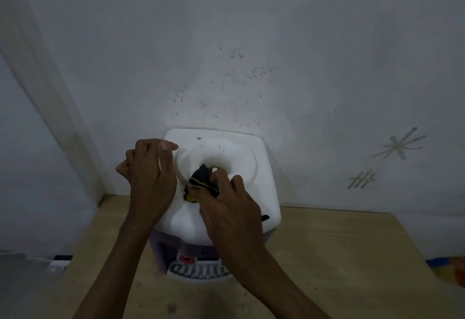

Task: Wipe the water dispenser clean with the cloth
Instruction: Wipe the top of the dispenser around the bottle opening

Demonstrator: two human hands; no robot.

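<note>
Dispenser [254, 160] funnel being wiped: cloth [200, 184] gripped by right hand [226, 208]; left hand [148, 175] loosely curled, empty. Rim judged next.

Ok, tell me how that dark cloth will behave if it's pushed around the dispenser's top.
The cloth looks floppy, bunched under the right hand, so it should follow the dispenser recess. It probably slides easily on smooth plastic.

Wooden tabletop [327, 255]: light tan, lightly scuffed, running up against the white wall. Sitting directly on it: one white water dispenser [261, 157], backed close to the wall, its slotted drip tray [198, 271] facing the near edge.
</note>
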